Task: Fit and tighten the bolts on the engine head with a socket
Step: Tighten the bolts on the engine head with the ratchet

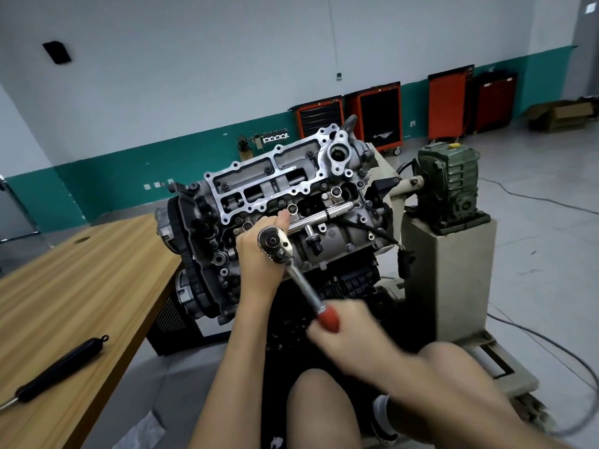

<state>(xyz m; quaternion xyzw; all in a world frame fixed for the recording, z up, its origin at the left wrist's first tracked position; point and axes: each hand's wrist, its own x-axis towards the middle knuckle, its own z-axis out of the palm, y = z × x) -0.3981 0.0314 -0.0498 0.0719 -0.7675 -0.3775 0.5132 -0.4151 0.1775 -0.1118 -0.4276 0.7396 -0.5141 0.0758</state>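
The engine head (278, 176) stands tilted on a stand in the middle of the view, with several bolts (293, 208) along its bright metal cover. A ratchet wrench (275, 243) with a chrome head and a red handle (330, 319) sits against the engine's near side. My left hand (259, 257) grips round the ratchet's head, thumb pointing up toward the bolts; the socket under it is hidden. My right hand (350, 332) grips the red handle and looks blurred.
A wooden table (74, 286) lies at the left with a black-handled tool (58, 367) on it. A green gearbox (450, 186) on a grey pedestal stands to the right. Orange tool cabinets (376, 115) line the far wall. Cables run over the floor at the right.
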